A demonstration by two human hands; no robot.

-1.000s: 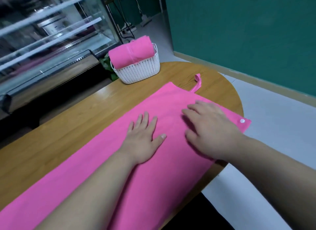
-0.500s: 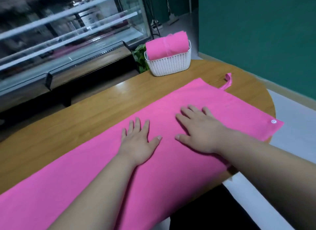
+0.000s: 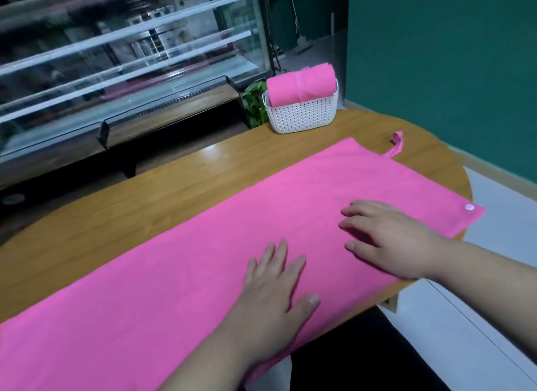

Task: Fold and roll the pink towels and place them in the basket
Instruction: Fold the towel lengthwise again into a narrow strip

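A long, smooth bright-pink microfibre towel [image 3: 180,277] lies flat along the wooden oval worktop [image 3: 87,230], a loop strap at its far corner and a white snap at its right one. Both hands, left [image 3: 273,300] and right [image 3: 389,239], press it with flat, spread fingers. One rolled pink towel [image 3: 299,88] sits in the single white woven plastic basket [image 3: 302,115].

Brightness: dim and even, muted all over apart from the vivid pink towel [image 3: 203,259].
Glare: pale sheen on the bench [image 3: 212,153] near its far edge; white streaks across the glass case [image 3: 116,56].
Shadows: soft, faint beside the left hand [image 3: 276,297] and right hand [image 3: 389,239]; black below the bench.
Blur: smeared at upper left, sharper at centre.
Distortion: wide-angle bowing of the bench edge towards the borders.
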